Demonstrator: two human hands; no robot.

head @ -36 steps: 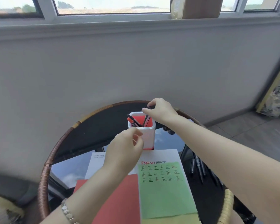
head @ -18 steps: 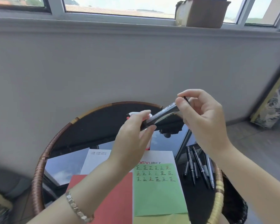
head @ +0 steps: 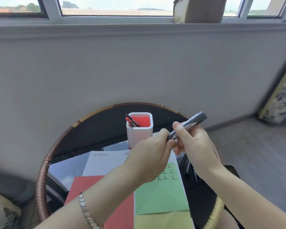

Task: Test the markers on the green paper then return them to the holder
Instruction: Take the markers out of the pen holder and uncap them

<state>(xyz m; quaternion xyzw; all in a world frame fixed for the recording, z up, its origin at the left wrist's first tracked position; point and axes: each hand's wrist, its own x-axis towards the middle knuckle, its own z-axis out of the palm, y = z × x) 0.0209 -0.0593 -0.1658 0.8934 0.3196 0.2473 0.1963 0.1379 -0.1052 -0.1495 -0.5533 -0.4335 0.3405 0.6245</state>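
A black marker [head: 190, 124] slants up to the right above the table, held at both ends. My right hand [head: 195, 142] grips its barrel. My left hand [head: 152, 156] grips its lower end, which is hidden in the fingers. Behind them stands the white holder [head: 139, 131] with a red inside and a red and a black pen leaning in its left corner. The green paper [head: 160, 195] lies below my hands, with rows of written characters partly covered by my left hand.
A red sheet [head: 106, 195], a white printed sheet [head: 104, 162] and a yellow sheet [head: 163, 220] lie on the round glass table with a woven rim [head: 41, 179]. Several dark markers [head: 191, 171] lie on the table's right side. A grey wall stands close behind.
Both hands lowered the marker and drew it toward me, right of the holder, which now stands uncovered. One second ago my right hand reached over the holder.
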